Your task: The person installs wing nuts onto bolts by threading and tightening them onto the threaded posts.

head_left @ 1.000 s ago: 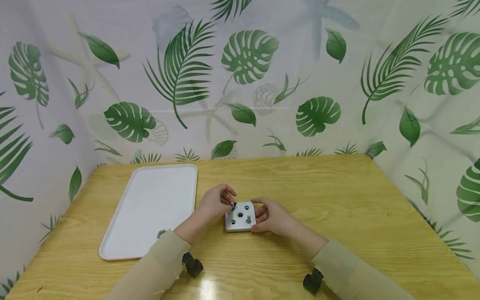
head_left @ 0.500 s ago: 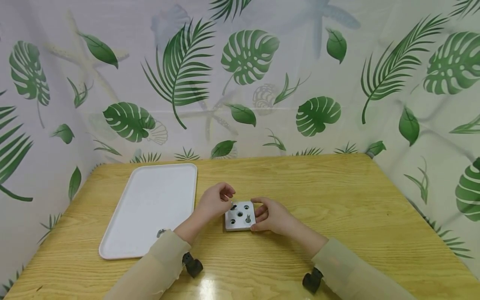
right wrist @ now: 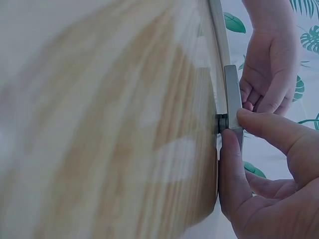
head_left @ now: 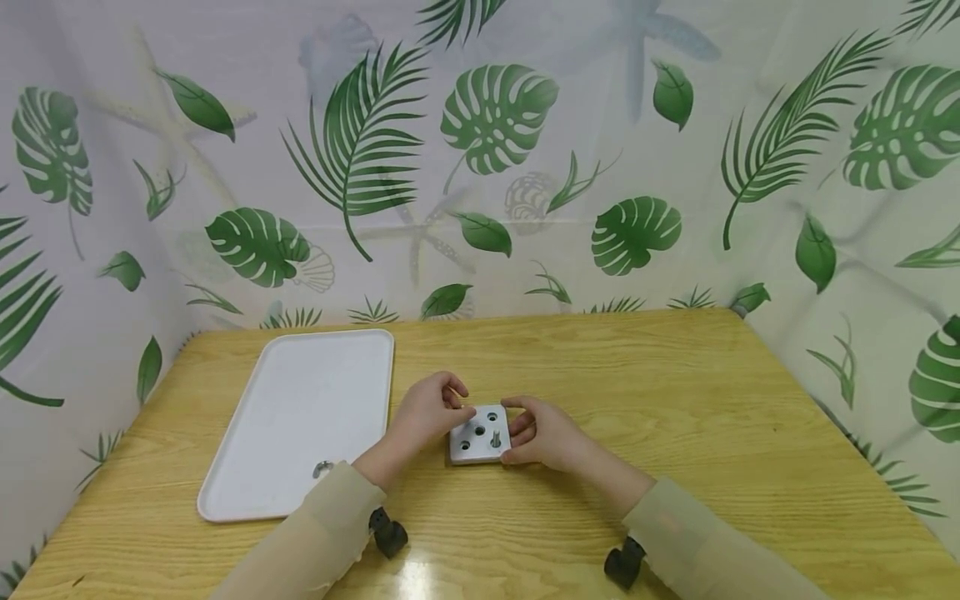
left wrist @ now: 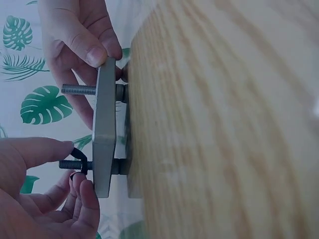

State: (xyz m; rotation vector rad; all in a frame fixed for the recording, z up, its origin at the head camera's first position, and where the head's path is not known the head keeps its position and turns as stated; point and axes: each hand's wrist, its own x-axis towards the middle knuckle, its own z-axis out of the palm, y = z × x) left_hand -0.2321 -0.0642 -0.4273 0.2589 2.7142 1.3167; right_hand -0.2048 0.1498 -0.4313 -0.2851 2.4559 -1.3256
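Note:
A square metal plate (head_left: 479, 445) with several holes lies flat at the table's middle, raised slightly on short spacers below. Two threaded bolts rise from it. The left hand (head_left: 427, 410) is at the plate's far left corner. In the left wrist view its thumb and fingers pinch the wings of a black wing nut (left wrist: 83, 165) threaded on one bolt; in the head view the hand hides that nut. Holding the plate's right edge between thumb and fingers is the right hand (head_left: 547, 433). The other bolt (left wrist: 78, 89), near that hand, carries no nut above the plate.
A white tray (head_left: 315, 375) stands to the left on the wooden table (head_left: 637, 375). One small wing nut (head_left: 322, 469) lies near its front right, beside the left sleeve. Leaf-patterned cloth hangs behind and along both sides.
The left hand's fingers have shifted around the wing nut, and its thumb now covers the nut in the head view. The right hand and the plate have hardly moved.

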